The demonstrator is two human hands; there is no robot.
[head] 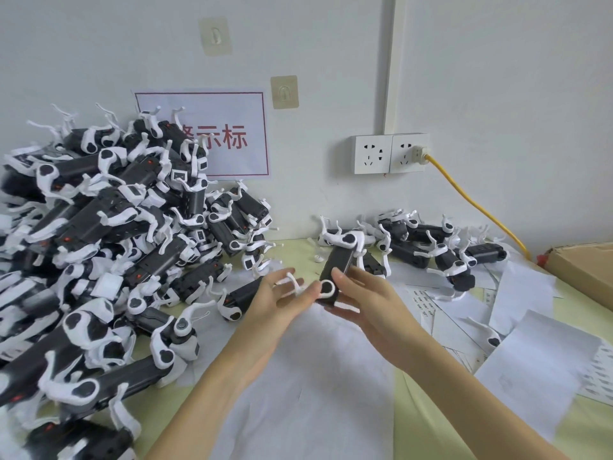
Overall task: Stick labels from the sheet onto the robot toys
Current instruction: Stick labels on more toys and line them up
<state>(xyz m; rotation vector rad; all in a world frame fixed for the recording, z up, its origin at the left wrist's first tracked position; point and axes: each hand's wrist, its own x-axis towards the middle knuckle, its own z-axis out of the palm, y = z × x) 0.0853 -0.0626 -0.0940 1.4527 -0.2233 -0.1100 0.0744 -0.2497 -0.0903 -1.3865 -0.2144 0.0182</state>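
**Robot toy held up between both hands over the bench**

Right hand (371, 293) clamped on a black-and-white robot toy (335, 273), fingers curled round its dark body, thumb laid along the upper face. Toy tilted, one end toward the wall, the near end with its white round joint low between the two hands. Left hand (282, 303) just beside it, fingers loosely spread and fairly straight, tips touching a thin white leg at the near end of the toy; gripping nothing that can be made out. Some motion blur around both hands.

Below the hands, a large white paper sheet (315, 376) spread on the pale green bench (414, 419). To the right, loose label sheets (428, 303) with rows of small printed marks, overlapping plain white papers (530, 360); print too small to read.

To the left, a tall pile of robot toys (99, 227), black bodies and white legs tangled, banked against the wall and reaching the bench's near edge. Farther back, right of the held toy, a smaller cluster of toys (431, 247) lying on the bench by the wall.

On the wall, a red-bordered paper sign (232, 134) partly hidden by the pile, two adhesive hooks (284, 91), and a double socket (389, 153) with a yellow cable (471, 200) plugged in. At the far right, a cardboard box (583, 270).
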